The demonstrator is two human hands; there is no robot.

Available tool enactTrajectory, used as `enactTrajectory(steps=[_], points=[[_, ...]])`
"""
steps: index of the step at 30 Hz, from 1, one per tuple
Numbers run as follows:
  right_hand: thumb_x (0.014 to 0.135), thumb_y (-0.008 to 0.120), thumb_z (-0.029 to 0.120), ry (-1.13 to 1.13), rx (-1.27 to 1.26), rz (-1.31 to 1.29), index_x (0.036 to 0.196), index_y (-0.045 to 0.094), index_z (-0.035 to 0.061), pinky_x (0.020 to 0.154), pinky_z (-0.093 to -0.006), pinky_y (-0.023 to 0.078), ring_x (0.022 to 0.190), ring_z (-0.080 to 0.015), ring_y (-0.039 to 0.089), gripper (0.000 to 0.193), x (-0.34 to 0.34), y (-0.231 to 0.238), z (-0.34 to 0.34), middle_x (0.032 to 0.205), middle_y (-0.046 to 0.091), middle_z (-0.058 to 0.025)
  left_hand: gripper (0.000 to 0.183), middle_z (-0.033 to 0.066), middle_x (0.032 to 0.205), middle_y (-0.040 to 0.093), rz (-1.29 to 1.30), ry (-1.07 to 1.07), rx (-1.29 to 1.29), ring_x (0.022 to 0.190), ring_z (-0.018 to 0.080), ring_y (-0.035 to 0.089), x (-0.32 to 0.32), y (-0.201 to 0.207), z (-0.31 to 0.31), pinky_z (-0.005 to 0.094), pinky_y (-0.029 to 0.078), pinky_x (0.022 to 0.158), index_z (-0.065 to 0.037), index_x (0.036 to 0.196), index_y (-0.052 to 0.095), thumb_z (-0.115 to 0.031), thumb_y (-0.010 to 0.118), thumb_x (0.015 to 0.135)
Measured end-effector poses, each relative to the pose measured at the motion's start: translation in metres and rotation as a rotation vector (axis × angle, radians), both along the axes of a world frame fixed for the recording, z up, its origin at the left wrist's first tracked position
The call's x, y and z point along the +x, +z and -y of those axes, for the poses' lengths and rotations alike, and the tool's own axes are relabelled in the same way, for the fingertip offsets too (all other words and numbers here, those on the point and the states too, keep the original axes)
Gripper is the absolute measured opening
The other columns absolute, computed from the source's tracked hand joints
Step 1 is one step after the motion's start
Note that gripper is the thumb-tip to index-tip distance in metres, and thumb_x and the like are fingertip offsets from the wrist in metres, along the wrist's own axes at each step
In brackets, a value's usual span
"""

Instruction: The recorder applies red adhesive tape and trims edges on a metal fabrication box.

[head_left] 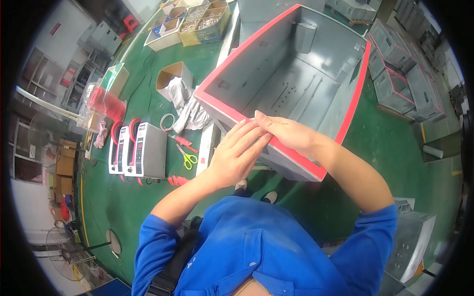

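Note:
A large grey metal box (pixel 256 69) stands open-topped in front of me, its rim lined with red tape (pixel 222 109). My left hand (pixel 234 155) lies across the near rim, fingers stretched out and close together, open. From the right, my right hand (pixel 291 133) rests on the same rim and meets the left fingertips. Its visible digit is stretched out; the other fingers are partly hidden. Between the two hands, the strip of rim is covered.
On the green table at left are two tape dispensers (pixel 145 150), green-handled scissors (pixel 187 159), a tape roll (pixel 167 122), white cloths (pixel 190 111) and a cardboard box (pixel 170 74). Bins of small parts (pixel 205 19) stand farther back. More red-rimmed metal boxes (pixel 395 89) are stacked at right.

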State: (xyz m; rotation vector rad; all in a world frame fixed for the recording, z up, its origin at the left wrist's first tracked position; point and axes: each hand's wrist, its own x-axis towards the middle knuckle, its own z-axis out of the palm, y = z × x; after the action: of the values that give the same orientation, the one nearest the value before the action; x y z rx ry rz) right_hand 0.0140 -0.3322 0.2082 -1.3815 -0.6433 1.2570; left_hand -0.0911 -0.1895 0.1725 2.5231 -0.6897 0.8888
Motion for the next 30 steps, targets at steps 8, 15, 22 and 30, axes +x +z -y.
enactTrajectory(steps=[8, 15, 22, 30], points=[[0.09, 0.032, 0.052, 0.044, 0.058, -0.054, 0.123, 0.045, 0.0009, 0.099, -0.0282, 0.03, 0.116, -0.0179, 0.042, 0.062, 0.001, 0.001, -0.001, 0.122, 0.047, -0.0113, 0.041, 0.0126, 0.107, 0.054, 0.018, 0.006, 0.026, 0.102, 0.03, 0.051, 0.001, -0.007, 0.004, 0.042, 0.042, 0.09, 0.0, 0.105, 0.059, -0.001, 0.062, 0.064], [0.091, 0.031, 0.05, -0.034, 0.063, 0.026, 0.122, 0.044, -0.0017, 0.097, -0.0283, 0.033, 0.113, -0.0173, 0.044, 0.062, 0.002, 0.003, 0.004, 0.118, 0.05, -0.0119, 0.043, 0.0122, 0.108, 0.054, 0.044, 0.027, 0.071, 0.1, 0.0293, 0.052, 0.003, -0.015, 0.004, 0.0422, 0.041, 0.089, -0.002, 0.105, 0.058, -0.001, 0.063, 0.063], [0.09, 0.044, 0.021, -0.361, 0.151, 0.699, 0.11, 0.054, 0.0004, 0.084, -0.0311, 0.041, 0.099, -0.0209, 0.051, 0.03, 0.003, 0.017, 0.051, 0.108, 0.055, -0.0118, 0.041, 0.011, 0.107, 0.056, 0.006, 0.067, 0.017, 0.099, 0.0283, 0.052, 0.003, -0.018, 0.014, 0.0415, 0.041, 0.088, -0.003, 0.105, 0.059, -0.002, 0.065, 0.065], [0.069, 0.067, 0.006, -0.292, 0.079, 1.266, 0.088, 0.06, 0.0013, 0.061, -0.0322, 0.042, 0.071, -0.0238, 0.049, 0.021, -0.025, 0.014, 0.109, 0.084, 0.051, -0.0096, 0.038, 0.012, 0.107, 0.055, 0.084, 0.117, -0.03, 0.104, 0.029, 0.049, 0.003, -0.035, 0.017, 0.0441, 0.039, 0.092, -0.002, 0.102, 0.06, 0.0, 0.063, 0.064]])
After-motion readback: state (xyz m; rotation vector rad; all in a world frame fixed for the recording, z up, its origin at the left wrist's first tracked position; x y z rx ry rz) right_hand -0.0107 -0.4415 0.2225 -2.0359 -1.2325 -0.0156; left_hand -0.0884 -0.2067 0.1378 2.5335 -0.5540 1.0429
